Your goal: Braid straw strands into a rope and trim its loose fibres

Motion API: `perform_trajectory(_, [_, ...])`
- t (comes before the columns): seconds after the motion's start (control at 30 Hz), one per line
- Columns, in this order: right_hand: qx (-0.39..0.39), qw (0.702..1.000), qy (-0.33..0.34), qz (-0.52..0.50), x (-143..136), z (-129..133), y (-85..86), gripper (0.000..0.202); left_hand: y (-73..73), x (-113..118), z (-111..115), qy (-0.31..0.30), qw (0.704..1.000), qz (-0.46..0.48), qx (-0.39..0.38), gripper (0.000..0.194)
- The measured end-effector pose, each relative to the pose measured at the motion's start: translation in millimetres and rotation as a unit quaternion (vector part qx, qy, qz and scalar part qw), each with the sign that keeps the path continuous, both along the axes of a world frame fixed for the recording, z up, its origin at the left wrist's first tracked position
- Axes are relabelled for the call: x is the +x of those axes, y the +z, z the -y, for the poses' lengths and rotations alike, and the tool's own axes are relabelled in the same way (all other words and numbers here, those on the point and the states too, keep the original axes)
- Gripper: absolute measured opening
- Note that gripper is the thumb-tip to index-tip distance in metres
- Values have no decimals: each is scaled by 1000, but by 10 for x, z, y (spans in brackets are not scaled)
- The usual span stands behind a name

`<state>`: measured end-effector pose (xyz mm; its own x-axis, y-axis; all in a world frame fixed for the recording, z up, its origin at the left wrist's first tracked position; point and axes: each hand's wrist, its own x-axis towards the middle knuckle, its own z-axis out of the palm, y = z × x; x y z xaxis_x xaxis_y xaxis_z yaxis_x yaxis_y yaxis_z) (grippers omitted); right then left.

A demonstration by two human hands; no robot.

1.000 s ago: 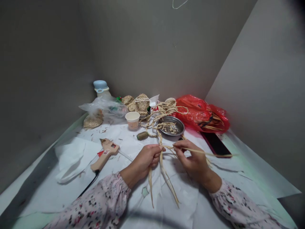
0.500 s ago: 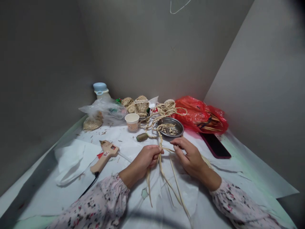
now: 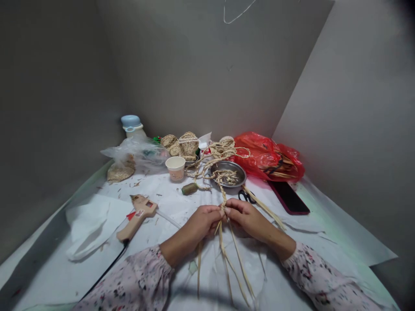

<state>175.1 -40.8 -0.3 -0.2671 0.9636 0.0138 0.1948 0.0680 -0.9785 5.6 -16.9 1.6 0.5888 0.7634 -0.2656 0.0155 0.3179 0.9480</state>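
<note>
A pale straw braid (image 3: pixel 223 193) runs from the heap at the back down to my two hands. My left hand (image 3: pixel 207 219) pinches the braid's lower end between thumb and fingers. From the other side, my right hand (image 3: pixel 244 218) grips the same spot, its thumb close to the left one. Several loose straw strands (image 3: pixel 236 248) hang below the hands toward the front edge. Just beyond my right hand lie black-handled scissors (image 3: pixel 246 197) and a bundle of straw strips (image 3: pixel 266 208).
Behind the hands stand a metal dish (image 3: pixel 238 167) with straw scraps, a paper cup (image 3: pixel 175 169) and a thread spool (image 3: pixel 189 188). A glue gun (image 3: pixel 138 218) lies left. Right are a red plastic bag (image 3: pixel 259 153) and a phone (image 3: pixel 288 198). Coiled braids (image 3: pixel 188 144) sit at the back.
My right hand has moved left and closed on the braid beside my left hand. The scissors and straw bundle behind it now show. The view has shifted slightly.
</note>
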Motion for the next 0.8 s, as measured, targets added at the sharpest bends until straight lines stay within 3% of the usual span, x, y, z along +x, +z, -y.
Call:
perform_trajectory(0.33, [41,992,-89,85,-22,-12,9,17,-44,43,13,37,994,-46,92,29])
perform_trajectory(0.53, [42,996,-56,53,-4,-2,13,16,-78,36,-6,43,988,-55,138,24])
perform_trajectory(0.8, [49,990,-108,71,-52,-7,-25,20,5,0,36,79,944,-151,281,23])
